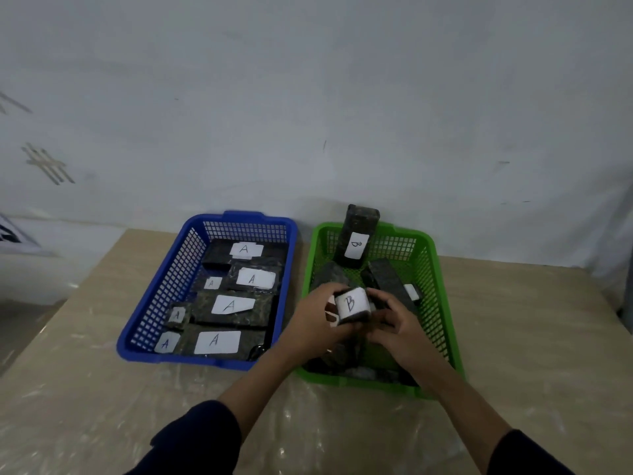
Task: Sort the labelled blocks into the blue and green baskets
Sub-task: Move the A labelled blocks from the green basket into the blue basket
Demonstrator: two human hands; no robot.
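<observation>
1. The left hand (317, 323) and right hand (394, 323) together clasp a B block (352, 305) from either side, over the green basket (442, 293).
2. The blue basket (164, 293), just beside it on the surface (68, 389), holds blocks labelled A (227, 306).
3. Another B-labelled block (356, 238) leans upright at the green basket's far wall.

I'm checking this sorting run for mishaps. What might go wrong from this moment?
The tall B block stands upright against the green basket back wall; setting down the held B block carelessly might topple it. Both the left hand and right hand grip the block over an already piled, uneven heap, so it may slide or land label-down.
</observation>
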